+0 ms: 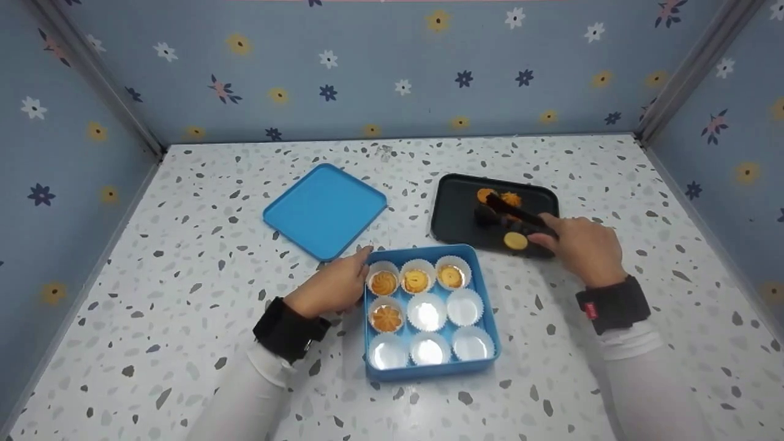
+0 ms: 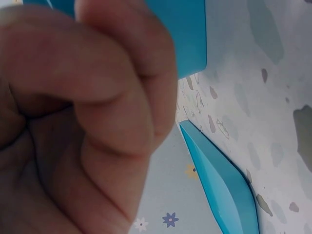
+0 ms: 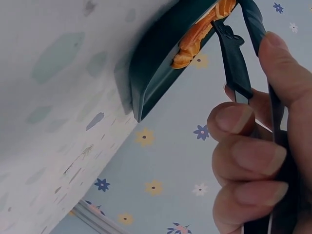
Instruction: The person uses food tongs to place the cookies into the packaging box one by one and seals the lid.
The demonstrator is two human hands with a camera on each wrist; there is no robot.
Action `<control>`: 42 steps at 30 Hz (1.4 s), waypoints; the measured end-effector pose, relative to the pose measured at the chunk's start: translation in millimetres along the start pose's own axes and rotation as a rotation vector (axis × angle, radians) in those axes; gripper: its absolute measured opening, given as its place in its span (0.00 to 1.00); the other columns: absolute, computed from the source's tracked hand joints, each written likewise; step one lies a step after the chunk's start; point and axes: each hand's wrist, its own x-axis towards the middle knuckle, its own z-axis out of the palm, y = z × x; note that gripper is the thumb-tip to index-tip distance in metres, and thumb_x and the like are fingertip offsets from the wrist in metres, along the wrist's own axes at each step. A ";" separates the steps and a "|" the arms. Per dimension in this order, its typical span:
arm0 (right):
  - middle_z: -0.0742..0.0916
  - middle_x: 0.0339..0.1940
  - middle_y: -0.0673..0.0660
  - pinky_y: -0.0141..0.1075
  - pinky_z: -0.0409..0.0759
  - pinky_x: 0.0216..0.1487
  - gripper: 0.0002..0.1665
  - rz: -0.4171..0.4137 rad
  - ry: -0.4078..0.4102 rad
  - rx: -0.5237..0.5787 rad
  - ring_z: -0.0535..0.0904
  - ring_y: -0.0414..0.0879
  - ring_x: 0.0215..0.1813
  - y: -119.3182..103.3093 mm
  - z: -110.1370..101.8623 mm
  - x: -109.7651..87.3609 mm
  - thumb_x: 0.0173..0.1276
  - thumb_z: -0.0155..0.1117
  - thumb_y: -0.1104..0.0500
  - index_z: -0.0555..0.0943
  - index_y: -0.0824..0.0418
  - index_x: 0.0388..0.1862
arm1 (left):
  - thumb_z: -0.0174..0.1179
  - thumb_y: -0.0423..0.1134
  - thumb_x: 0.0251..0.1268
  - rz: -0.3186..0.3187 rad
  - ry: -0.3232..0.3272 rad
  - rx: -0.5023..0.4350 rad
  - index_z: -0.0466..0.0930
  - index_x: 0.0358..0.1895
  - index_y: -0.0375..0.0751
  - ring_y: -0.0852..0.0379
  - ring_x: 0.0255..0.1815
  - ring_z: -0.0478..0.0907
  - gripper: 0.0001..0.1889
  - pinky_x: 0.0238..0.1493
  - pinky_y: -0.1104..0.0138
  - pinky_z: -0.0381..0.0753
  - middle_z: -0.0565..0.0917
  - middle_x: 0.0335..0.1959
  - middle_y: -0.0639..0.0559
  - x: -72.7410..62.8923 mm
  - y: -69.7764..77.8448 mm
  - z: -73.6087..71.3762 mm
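My right hand (image 1: pixel 589 250) grips black tongs (image 1: pixel 525 214), whose tips hang over a black tray (image 1: pixel 452 211). Beneath and around the tips lie several cookies, among them a round yellow one (image 1: pixel 516 241) and an orange piped one (image 1: pixel 510 199). Whether the tongs pinch a cookie is unclear. In the right wrist view, cookies (image 3: pixel 187 51) show at the tray's rim close to one tong arm. My left hand (image 1: pixel 334 283) touches the left side of a blue box (image 1: pixel 493 318), fingers curled; whether they grip it is hidden. White paper cups fill the box, several holding cookies (image 1: pixel 384 283).
A flat blue lid (image 1: pixel 325 211) with a raised rim lies behind my left hand, left of the tray. The speckled table (image 1: pixel 202 269) meets flower-patterned walls (image 1: pixel 392 67) at the back and both sides.
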 end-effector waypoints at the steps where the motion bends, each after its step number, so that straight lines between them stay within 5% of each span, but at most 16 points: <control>1: 0.83 0.23 0.66 0.44 0.67 0.14 0.36 0.001 -0.007 0.002 0.72 0.53 0.18 -0.4 -0.7 -0.2 0.69 0.60 0.36 0.78 0.59 0.66 | 0.38 0.38 0.82 -0.003 -0.001 -0.002 0.46 0.80 0.37 0.55 0.15 0.74 0.29 0.14 0.64 0.76 0.79 0.27 0.46 -0.1 0.0 0.0; 10: 0.84 0.23 0.63 0.44 0.67 0.14 0.34 -0.019 0.010 0.027 0.74 0.54 0.20 -1.3 -7.6 -2.8 0.70 0.59 0.36 0.79 0.58 0.64 | 0.39 0.38 0.81 0.008 -0.003 0.022 0.46 0.79 0.36 0.56 0.13 0.72 0.29 0.15 0.64 0.76 0.78 0.26 0.46 0.4 0.3 0.2; 17: 0.87 0.33 0.68 0.48 0.71 0.19 0.36 -0.008 0.013 0.057 0.79 0.57 0.25 -3.2 -13.1 -4.6 0.71 0.57 0.35 0.78 0.58 0.66 | 0.38 0.38 0.82 -0.008 -0.007 0.019 0.46 0.80 0.37 0.56 0.14 0.73 0.29 0.14 0.64 0.76 0.79 0.24 0.46 0.2 1.1 -0.4; 24: 0.77 0.14 0.57 0.40 0.60 0.14 0.36 -0.027 0.043 0.058 0.67 0.49 0.15 -11.4 -23.9 -8.7 0.70 0.57 0.35 0.79 0.57 0.66 | 0.38 0.38 0.82 -0.002 -0.004 0.024 0.46 0.80 0.38 0.56 0.14 0.73 0.29 0.15 0.63 0.77 0.79 0.23 0.47 0.4 0.3 -0.2; 29: 0.71 0.11 0.52 0.39 0.58 0.15 0.36 -0.044 0.057 0.056 0.64 0.48 0.15 -23.1 -36.3 -11.9 0.70 0.57 0.34 0.79 0.55 0.66 | 0.38 0.39 0.82 -0.009 -0.006 0.020 0.45 0.80 0.38 0.56 0.14 0.73 0.29 0.15 0.63 0.77 0.79 0.25 0.47 0.0 0.0 -0.1; 37: 0.71 0.12 0.50 0.38 0.60 0.16 0.33 -0.147 0.067 0.057 0.64 0.46 0.17 -47.1 -58.0 -25.2 0.68 0.61 0.36 0.79 0.50 0.66 | 0.38 0.39 0.82 -0.005 -0.003 0.013 0.46 0.80 0.37 0.56 0.15 0.73 0.29 0.14 0.65 0.76 0.79 0.27 0.46 -0.6 0.8 -0.5; 42: 0.76 0.16 0.48 0.35 0.61 0.18 0.30 -0.304 0.041 0.056 0.63 0.42 0.17 -61.2 -64.5 -34.6 0.65 0.67 0.39 0.82 0.49 0.64 | 0.38 0.38 0.82 0.013 0.004 0.016 0.47 0.79 0.36 0.56 0.15 0.73 0.29 0.15 0.64 0.77 0.79 0.33 0.45 -0.6 0.7 0.0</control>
